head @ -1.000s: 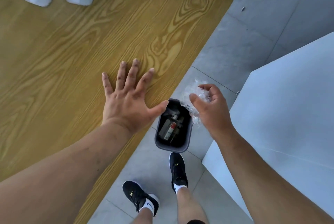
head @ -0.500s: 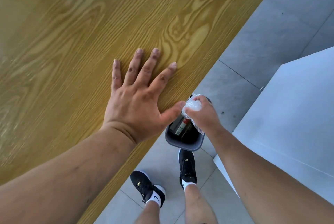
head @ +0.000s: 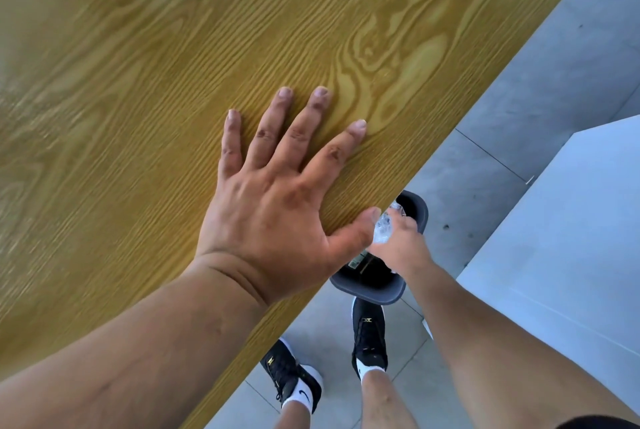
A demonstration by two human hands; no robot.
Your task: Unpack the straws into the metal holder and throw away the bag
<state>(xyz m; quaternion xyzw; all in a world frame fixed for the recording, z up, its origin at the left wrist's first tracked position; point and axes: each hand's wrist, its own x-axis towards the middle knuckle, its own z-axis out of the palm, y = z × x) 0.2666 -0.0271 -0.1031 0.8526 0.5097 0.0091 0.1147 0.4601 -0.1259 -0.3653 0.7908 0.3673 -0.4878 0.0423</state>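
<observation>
- Bag [head: 382, 232]: crumpled clear plastic, gripped in the right hand [head: 405, 248], right of centre in the frame, directly over the dark bin [head: 372, 290]
- Left hand [head: 273, 206]: flat on the wooden table [head: 173, 82], fingers spread and straight, holding nothing
- Recommended: lower the wad below the rim before letting go; light film may cling to skin or drift out
- Metal holder and straws not in view

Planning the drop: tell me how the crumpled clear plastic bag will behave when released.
The crumpled clear plastic bag looks thin and floppy, probably very light, so it may drift. Balled in the right hand, it will likely spring open over the dark grey bin.
</observation>
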